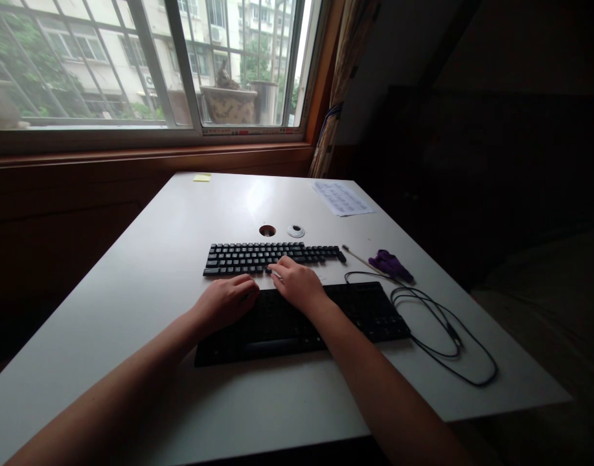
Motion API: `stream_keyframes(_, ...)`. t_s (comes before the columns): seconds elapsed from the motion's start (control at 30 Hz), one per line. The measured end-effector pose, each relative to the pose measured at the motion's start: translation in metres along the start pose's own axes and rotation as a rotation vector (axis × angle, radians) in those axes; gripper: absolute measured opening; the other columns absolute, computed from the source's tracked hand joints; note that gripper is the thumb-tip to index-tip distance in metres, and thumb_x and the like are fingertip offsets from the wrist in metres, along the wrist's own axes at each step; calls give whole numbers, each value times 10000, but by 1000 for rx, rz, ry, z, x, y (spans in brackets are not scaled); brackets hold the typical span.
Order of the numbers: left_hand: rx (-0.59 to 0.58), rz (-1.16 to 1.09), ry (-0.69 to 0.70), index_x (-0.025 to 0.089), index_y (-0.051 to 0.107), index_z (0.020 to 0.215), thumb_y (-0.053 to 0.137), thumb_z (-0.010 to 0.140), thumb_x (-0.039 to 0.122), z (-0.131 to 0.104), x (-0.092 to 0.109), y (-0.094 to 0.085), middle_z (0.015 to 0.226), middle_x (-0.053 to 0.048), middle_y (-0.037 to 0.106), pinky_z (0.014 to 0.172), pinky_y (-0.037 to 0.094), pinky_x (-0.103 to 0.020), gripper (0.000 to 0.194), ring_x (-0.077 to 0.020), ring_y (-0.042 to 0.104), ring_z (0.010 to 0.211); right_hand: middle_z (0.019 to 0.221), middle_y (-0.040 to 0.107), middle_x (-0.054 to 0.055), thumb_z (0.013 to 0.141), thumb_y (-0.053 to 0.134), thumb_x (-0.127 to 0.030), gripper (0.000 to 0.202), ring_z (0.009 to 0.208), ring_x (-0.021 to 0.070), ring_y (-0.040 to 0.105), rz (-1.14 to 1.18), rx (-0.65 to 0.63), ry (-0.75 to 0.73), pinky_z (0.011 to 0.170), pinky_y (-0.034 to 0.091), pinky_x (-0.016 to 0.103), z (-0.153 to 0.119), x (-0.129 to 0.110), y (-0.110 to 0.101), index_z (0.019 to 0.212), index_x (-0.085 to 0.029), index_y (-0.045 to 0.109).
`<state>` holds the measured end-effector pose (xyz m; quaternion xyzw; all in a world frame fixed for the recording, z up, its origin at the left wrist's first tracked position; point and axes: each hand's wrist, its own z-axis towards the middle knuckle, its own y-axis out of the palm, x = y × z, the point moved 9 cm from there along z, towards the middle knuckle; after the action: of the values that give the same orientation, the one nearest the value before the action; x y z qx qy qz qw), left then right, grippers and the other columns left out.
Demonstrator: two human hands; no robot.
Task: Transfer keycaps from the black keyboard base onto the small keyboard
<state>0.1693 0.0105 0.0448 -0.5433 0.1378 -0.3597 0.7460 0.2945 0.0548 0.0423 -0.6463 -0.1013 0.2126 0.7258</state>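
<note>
A black keyboard (365, 310) lies on the white table, its surface too dark to make out key by key. Just behind it, loose black keycaps (248, 255) are set out in rows like a keyboard layout. My left hand (228, 298) rests at the keyboard's far left part, fingers curled together; what they hold, if anything, is hidden. Reaching past the keyboard's back edge, my right hand (297, 281) has its thumb and fingertips closed at a keycap (269, 270) in the nearest row.
A black cable (452, 330) loops to the right. Beside it lie a purple cloth (390, 264) and a thin stick-like brush (359, 257). Farther back are a round table hole (267, 231), a white ring cover (296, 231), printed paper (342, 198) and a yellow note (202, 177).
</note>
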Motion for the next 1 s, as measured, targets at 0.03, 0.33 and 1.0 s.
stream_keyframes(0.03,-1,-1,-1,205,632,940,461,953,255,0,0,0,925,-33,666,628,472,-233,178,-132,640,718,1201,616,40,984,400,-370,362,966,187,645,0,-5,-9,794,480,271,0,-1,1,1273,-290,604)
stream_keyframes(0.33,-1,3,9,199,639,927,466,947,245,0,0,0,907,-37,655,639,482,-225,180,-131,641,728,1242,610,51,991,381,-346,363,1017,193,629,11,-15,-57,837,478,279,2,-9,5,1271,-275,600)
stream_keyframes(1.0,22,79,-88,227,600,1103,491,936,274,3,-3,-4,1250,-57,634,634,527,-257,205,-170,694,809,1253,610,56,992,379,-340,367,1001,199,638,-8,-8,-41,797,487,279,1,-11,3,1298,-280,573)
